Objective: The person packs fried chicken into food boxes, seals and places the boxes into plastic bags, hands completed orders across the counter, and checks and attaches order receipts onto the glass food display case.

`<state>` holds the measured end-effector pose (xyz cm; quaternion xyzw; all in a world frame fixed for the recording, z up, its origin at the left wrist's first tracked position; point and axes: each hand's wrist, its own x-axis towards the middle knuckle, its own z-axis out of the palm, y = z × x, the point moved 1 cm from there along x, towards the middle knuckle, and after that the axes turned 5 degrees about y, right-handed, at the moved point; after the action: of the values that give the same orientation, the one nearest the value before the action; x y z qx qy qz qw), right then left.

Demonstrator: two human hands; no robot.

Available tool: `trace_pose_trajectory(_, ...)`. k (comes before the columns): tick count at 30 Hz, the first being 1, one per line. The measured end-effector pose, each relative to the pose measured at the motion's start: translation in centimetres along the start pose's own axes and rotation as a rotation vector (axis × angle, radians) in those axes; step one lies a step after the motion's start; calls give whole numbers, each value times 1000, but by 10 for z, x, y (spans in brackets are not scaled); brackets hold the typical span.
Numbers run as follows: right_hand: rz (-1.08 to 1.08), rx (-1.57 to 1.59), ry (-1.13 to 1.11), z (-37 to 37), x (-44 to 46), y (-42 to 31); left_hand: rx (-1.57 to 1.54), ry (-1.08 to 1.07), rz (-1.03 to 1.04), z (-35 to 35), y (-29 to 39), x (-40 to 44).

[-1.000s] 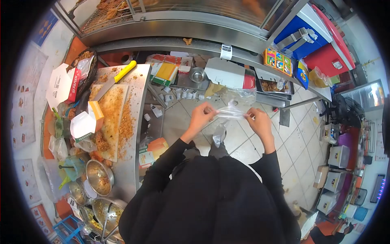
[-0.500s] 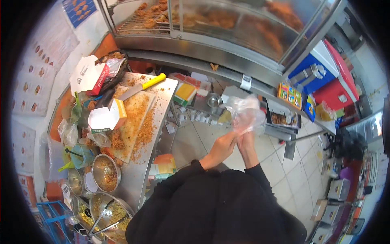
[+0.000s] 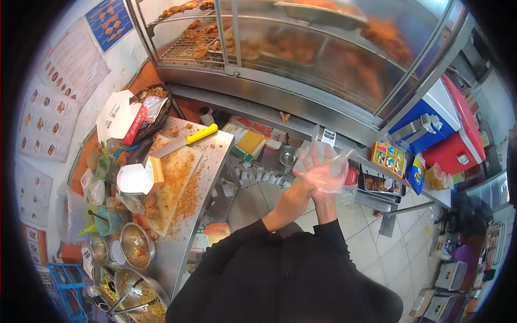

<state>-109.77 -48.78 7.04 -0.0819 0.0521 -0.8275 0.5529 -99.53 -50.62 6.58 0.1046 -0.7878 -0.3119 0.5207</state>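
My right hand [image 3: 319, 171] is inside a thin, clear plastic glove [image 3: 340, 164], with its fingers spread apart and palm side facing me. The loose film stands out around the fingers and past their tips. At the wrist end, my left hand [image 3: 292, 203] pinches the glove's edge, thumb and fingers closed together. Both hands are held up in front of my body, over the gap between the work table and the display case.
To the left, a metal table [image 3: 221, 141] bears a crumb-covered cutting board [image 3: 183, 177], a yellow-handled knife [image 3: 186, 141], takeaway boxes and metal bowls [image 3: 137, 245]. A glass display case [image 3: 301, 48] of fried food spans the front. Coolers [image 3: 447, 145] stand at right.
My right hand has gone further into the plastic glove and its fingers have spread. My left hand has stayed pinched near the wrist. The view has tilted slightly upward.
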Motion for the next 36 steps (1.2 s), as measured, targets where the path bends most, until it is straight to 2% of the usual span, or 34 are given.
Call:
trace_pose_trajectory(1, -13, 12, -46, -3, 7, -8, 4, -8, -3, 8, -3, 6)
trace_pose_trajectory(2, -16, 19, -43, -5, 14, -17, -33, -107, 72, 18, -5, 12)
trace_pose_trajectory(3, -96, -358, 32, -2, 23, -27, -73, -205, 151, 30, -7, 20)
trace_pose_trajectory(4, -179, -735, 108, 1, 31, -38, -74, -212, 157, 42, -8, 25)
trace_pose_trajectory(5, -187, -731, 108, 4, 36, -49, -101, -284, 199, 56, -6, 27)
trace_pose_trajectory(7, -124, -245, 19, 10, 44, -71, -124, -358, 247, 82, -6, 31)
trace_pose_trajectory(9, -73, 10, -57, 13, 53, -104, -336, -448, 221, 101, -8, 36)
trace_pose_trajectory(11, -349, 159, -81, 18, 54, -132, -388, -468, 235, 119, -20, 36)
trace_pose_trajectory(12, -336, 159, -97, 24, 60, -140, -446, -481, 243, 125, -23, 44)
trace_pose_trajectory(13, -726, -233, -81, 29, 67, -148, -425, -466, 252, 130, -25, 50)
trace_pose_trajectory(14, -1122, -579, 84, 33, 74, -155, -393, -504, 249, 133, -27, 56)
trace_pose_trajectory(15, -1356, -914, 250, 42, 83, -160, -359, -541, 241, 134, -31, 65)
trace_pose_trajectory(17, -1551, -1380, 434, 53, 99, -160, -192, -460, 282, 126, -57, 101)
trace_pose_trajectory(18, -1545, -1534, 483, 55, 108, -159, -107, -401, 307, 115, -71, 128)
trace_pose_trajectory(19, -1531, -1673, 530, 56, 120, -157, -114, -195, 239, 105, -94, 146)
trace_pose_trajectory(20, -1517, -1773, 556, 55, 131, -154, 34, -68, 189, 89, -106, 168)
trace_pose_trajectory(21, -1498, -1817, 577, 54, 139, -151, 179, 62, 138, 72, -115, 187)
trace_pose_trajectory(23, -1481, -1874, 613, 51, 151, -143, 220, 208, 97, 45, -132, 210)
trace_pose_trajectory(27, -1439, -1928, 585, 55, 161, -119, 221, 297, 97, 34, -140, 227)
trace_pose_trajectory(29, -1395, -1961, 538, 55, 163, -106, 210, 268, 321, 49, -135, 236)
trace_pose_trajectory(31, -1234, -2064, 335, 51, 159, -106, 210, 237, 368, 64, -134, 242)
trace_pose_trajectory(32, -1048, -2133, 91, 49, 159, -106, 237, 232, 412, 70, -135, 246)
trace_pose_trajectory(33, -1067, -2144, 128, 50, 159, -114, 205, 220, 424, 73, -138, 250)
trace_pose_trajectory(35, -1369, -2316, 341, 57, 155, -144, 441, 380, 343, 73, -148, 259)
trace_pose_trajectory(36, -1559, -2181, 566, 64, 155, -154, 416, 382, 349, 70, -159, 262)
